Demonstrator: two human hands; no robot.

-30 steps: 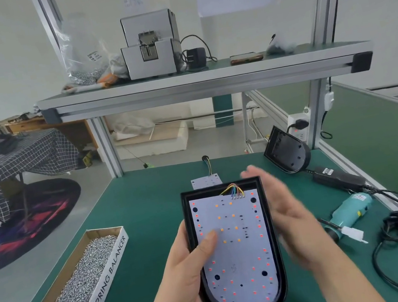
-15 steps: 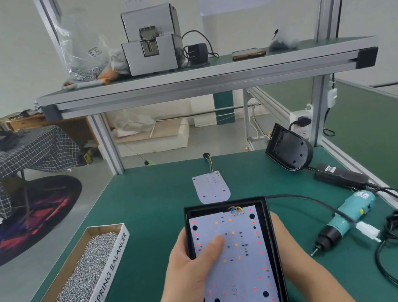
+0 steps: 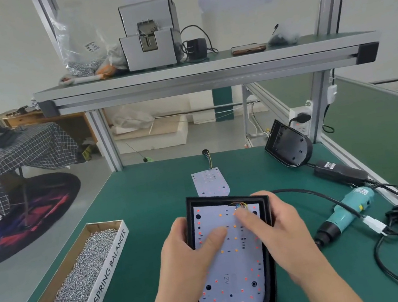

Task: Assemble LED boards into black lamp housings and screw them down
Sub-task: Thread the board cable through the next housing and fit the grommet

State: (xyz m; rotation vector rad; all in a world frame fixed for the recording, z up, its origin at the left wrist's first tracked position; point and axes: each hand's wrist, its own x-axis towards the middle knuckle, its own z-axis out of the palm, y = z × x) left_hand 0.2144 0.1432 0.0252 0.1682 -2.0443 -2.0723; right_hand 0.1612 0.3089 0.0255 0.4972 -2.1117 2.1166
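A black lamp housing (image 3: 273, 286) lies in front of me on the green bench, with a white LED board (image 3: 230, 282) seated inside it. My left hand (image 3: 184, 256) grips the housing's left edge, thumb pressing on the board. My right hand (image 3: 281, 226) holds the right edge, its thumb pressing the board near the coloured wires (image 3: 238, 205) at the top. A second loose LED board (image 3: 210, 183) lies further back. Another black housing (image 3: 288, 147) leans by the right post.
A cardboard box of screws (image 3: 81, 270) sits at the left. A teal electric screwdriver (image 3: 342, 213) with its cable lies at the right, beside a black power adapter (image 3: 338, 171). A screw feeder machine (image 3: 148, 35) stands on the upper shelf.
The housing has come down and nearer to me. My right hand, which was open beside it, has closed on its right edge with the thumb now on the board.
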